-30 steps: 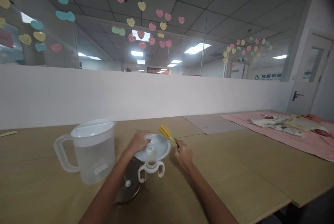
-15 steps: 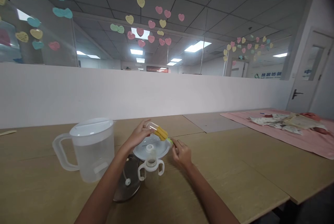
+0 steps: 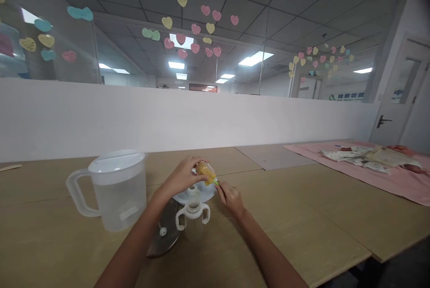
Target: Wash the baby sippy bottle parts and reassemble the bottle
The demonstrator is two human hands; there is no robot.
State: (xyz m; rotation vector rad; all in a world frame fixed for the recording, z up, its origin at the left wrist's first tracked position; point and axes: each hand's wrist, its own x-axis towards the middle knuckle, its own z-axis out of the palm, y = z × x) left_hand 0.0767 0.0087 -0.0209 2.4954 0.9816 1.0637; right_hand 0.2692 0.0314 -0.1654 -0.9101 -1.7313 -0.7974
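My left hand [image 3: 183, 176] grasps a small clear cup [image 3: 209, 166], tilted above the white dish [image 3: 205, 195], while my right hand [image 3: 232, 199] pinches the green handle [image 3: 216, 182] of the yellow sponge brush [image 3: 210, 176], its head inside the cup; I judge these opposed grips steady cup against brush. The two-handled bottle [image 3: 194, 214] stands upright between my forearms, partly hiding the dish, with the dark round tray [image 3: 168, 238] beside it and the lidded pitcher [image 3: 117, 198] left of my left forearm.

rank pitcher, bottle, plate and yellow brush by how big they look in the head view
1. Pitcher
2. Bottle and plate: unsure, plate partly hidden
3. Yellow brush, by what shows
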